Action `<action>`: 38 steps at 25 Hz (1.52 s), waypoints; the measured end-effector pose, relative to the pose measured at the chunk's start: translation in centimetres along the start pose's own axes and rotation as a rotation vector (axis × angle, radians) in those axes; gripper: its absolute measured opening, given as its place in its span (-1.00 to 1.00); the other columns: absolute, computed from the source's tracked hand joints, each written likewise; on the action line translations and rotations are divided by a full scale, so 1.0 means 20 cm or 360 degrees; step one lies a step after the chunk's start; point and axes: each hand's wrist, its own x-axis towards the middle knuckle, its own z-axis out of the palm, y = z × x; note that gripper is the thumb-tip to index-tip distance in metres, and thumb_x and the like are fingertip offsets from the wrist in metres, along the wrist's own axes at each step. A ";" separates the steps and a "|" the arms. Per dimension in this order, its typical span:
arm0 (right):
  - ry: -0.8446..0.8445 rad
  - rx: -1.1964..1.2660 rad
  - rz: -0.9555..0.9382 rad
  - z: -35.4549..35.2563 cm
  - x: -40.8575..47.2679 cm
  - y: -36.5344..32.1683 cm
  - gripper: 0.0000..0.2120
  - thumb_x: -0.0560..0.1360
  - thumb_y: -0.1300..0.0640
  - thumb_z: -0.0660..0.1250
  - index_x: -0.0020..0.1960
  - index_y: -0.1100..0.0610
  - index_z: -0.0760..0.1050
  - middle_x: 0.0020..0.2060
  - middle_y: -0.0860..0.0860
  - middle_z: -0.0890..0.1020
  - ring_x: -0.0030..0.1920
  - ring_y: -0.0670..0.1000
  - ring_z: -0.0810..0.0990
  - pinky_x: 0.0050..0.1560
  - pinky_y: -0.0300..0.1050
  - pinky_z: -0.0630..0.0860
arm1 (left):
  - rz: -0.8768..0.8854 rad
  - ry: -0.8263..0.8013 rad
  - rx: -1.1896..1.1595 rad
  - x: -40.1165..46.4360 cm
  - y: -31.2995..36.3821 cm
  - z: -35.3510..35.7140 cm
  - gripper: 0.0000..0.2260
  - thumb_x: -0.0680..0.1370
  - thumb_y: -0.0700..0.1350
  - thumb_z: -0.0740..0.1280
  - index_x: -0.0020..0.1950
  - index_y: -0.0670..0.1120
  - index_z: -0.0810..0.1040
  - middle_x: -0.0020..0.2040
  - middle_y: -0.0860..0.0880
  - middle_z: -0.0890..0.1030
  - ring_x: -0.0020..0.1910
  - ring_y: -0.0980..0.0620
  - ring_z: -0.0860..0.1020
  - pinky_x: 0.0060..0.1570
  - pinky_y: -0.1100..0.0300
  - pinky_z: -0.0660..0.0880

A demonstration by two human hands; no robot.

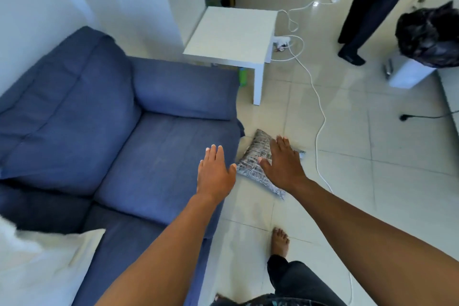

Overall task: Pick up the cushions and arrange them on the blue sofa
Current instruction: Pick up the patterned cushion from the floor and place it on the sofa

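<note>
The grey, criss-cross patterned fabric cushion (258,159) lies on the pale tiled floor (372,181), just beside the front corner of the blue fabric sofa (139,136). Both hands are spread flat and empty, likely to take the cushion from two sides: the right hand (282,164) hovers over it, the left hand (214,172) at its nine o'clock. A white cable (320,107) runs at its three o'clock.
</note>
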 end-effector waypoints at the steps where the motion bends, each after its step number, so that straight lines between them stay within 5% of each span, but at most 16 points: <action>1: -0.0012 0.0002 0.0041 -0.04 0.05 0.10 -0.29 0.70 -0.15 0.15 0.68 0.18 0.01 0.70 0.15 -0.04 0.69 0.15 -0.13 0.63 0.26 -0.02 | 0.0018 -0.0044 0.0027 0.07 0.09 0.06 -0.35 0.71 0.08 0.20 0.69 -0.17 0.06 0.71 -0.15 0.06 0.70 -0.13 -0.02 0.63 -0.09 0.10; 7: -0.0034 0.0018 0.0185 -0.20 0.27 0.53 -0.30 0.69 -0.15 0.17 0.65 0.22 0.08 0.68 0.20 0.04 0.69 0.19 -0.08 0.60 0.31 0.09 | 0.0049 -0.0244 0.0049 0.34 0.43 0.26 -0.35 0.70 0.08 0.22 0.69 -0.18 0.08 0.71 -0.16 0.08 0.69 -0.13 0.01 0.62 -0.11 0.12; 16: -0.0075 0.0240 0.0435 -0.16 0.69 0.68 -0.29 0.69 -0.15 0.18 0.67 0.21 0.04 0.69 0.19 0.02 0.69 0.17 -0.07 0.62 0.25 0.04 | 0.0209 -0.0467 0.0145 0.97 0.53 0.36 -0.35 0.69 0.06 0.23 0.68 -0.18 0.08 0.70 -0.18 0.09 0.68 -0.15 0.06 0.61 -0.10 0.15; 20: -0.0093 0.0336 0.0526 -0.05 0.95 0.77 -0.29 0.69 -0.11 0.21 0.67 0.22 0.04 0.68 0.20 0.03 0.68 0.19 -0.04 0.63 0.20 0.04 | 0.0109 -0.0585 0.0122 1.22 0.52 0.50 -0.40 0.69 0.04 0.24 0.65 -0.20 0.16 0.66 -0.19 0.22 0.62 -0.18 0.23 0.53 -0.11 0.27; 25: -0.0149 0.0419 0.0616 0.38 1.31 1.06 -0.29 0.68 -0.09 0.24 0.66 0.26 0.07 0.66 0.24 0.09 0.67 0.22 0.02 0.62 0.17 0.07 | -0.0060 -0.0671 0.0122 1.61 0.43 0.95 -0.52 0.69 -0.03 0.25 0.56 -0.20 0.30 0.47 -0.19 0.45 0.44 -0.21 0.44 0.30 -0.10 0.42; 28: -0.0196 0.0461 0.0640 0.74 1.53 1.30 -0.29 0.67 -0.07 0.26 0.65 0.27 0.09 0.65 0.26 0.13 0.66 0.24 0.07 0.62 0.19 0.11 | -0.0157 -0.0731 0.0159 1.87 0.30 1.32 -0.50 0.68 -0.02 0.25 0.57 -0.20 0.30 0.48 -0.21 0.46 0.44 -0.23 0.45 0.33 -0.10 0.41; 33: -0.0230 0.0501 0.0777 1.38 1.86 1.75 -0.26 0.67 -0.07 0.27 0.64 0.33 0.11 0.62 0.32 0.20 0.63 0.29 0.16 0.62 0.15 0.16 | -0.0395 -0.0825 0.0117 2.26 0.04 2.04 -0.44 0.54 0.16 0.20 0.45 -0.10 0.41 0.33 -0.19 0.61 0.25 -0.25 0.62 0.21 -0.20 0.58; 36: -0.0276 0.0576 0.0833 1.69 2.02 1.93 -0.20 0.65 -0.14 0.27 0.64 0.34 0.06 0.63 0.32 0.17 0.64 0.29 0.14 0.62 0.12 0.14 | -0.0469 -0.0798 0.0070 2.43 -0.06 2.35 -0.43 0.62 0.13 0.27 0.58 -0.08 0.33 0.46 -0.15 0.52 0.30 -0.21 0.57 0.27 -0.09 0.54; 38: -0.0265 0.0669 0.0896 1.88 2.11 2.03 -0.15 0.61 -0.22 0.30 0.64 0.30 0.08 0.62 0.28 0.21 0.61 0.29 0.21 0.59 0.13 0.21 | -0.0546 -0.0738 0.0012 2.54 -0.12 2.54 -0.45 0.63 0.12 0.28 0.56 -0.09 0.35 0.40 -0.11 0.55 0.18 -0.13 0.59 0.11 0.07 0.53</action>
